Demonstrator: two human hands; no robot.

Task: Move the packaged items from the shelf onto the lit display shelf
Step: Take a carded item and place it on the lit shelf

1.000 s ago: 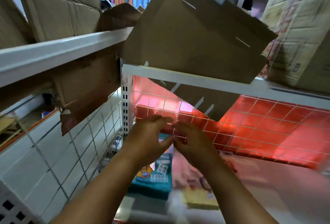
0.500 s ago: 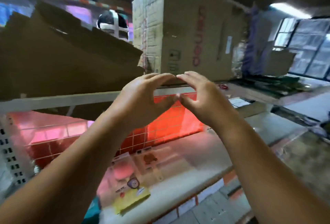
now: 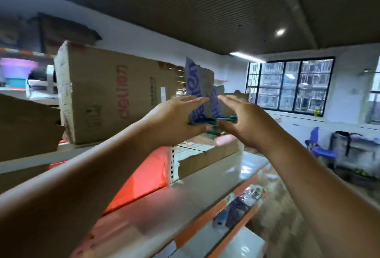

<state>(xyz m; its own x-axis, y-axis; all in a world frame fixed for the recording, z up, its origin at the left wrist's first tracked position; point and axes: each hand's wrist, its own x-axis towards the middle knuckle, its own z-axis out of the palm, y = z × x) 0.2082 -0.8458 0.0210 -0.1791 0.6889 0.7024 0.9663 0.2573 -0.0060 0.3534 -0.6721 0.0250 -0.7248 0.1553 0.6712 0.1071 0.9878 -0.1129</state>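
Note:
Both my hands are raised at the upper shelf with fingers straight and tips almost meeting. My left hand (image 3: 174, 122) and my right hand (image 3: 240, 122) flank a flat teal packaged item (image 3: 213, 119), seen edge-on, with my thumbs just under it. Whether the thumbs touch it is unclear. Behind it stands a torn cardboard box with blue print (image 3: 197, 85). Below lies the lit display shelf (image 3: 164, 206), its back panel glowing red (image 3: 144, 175).
A large brown carton (image 3: 115, 97) stands on the upper shelf to the left, flattened cardboard (image 3: 26, 126) beside it. A lower cardboard box (image 3: 205, 161) sits right of the white upright (image 3: 173, 165). Blurred packages (image 3: 236, 208) lie on a lower orange-edged shelf. Windows and a blue chair (image 3: 320, 144) are far right.
My view and both hands have swung up and right, from the red-lit shelf to the torn box on the upper shelf. The hands now bracket a teal package.

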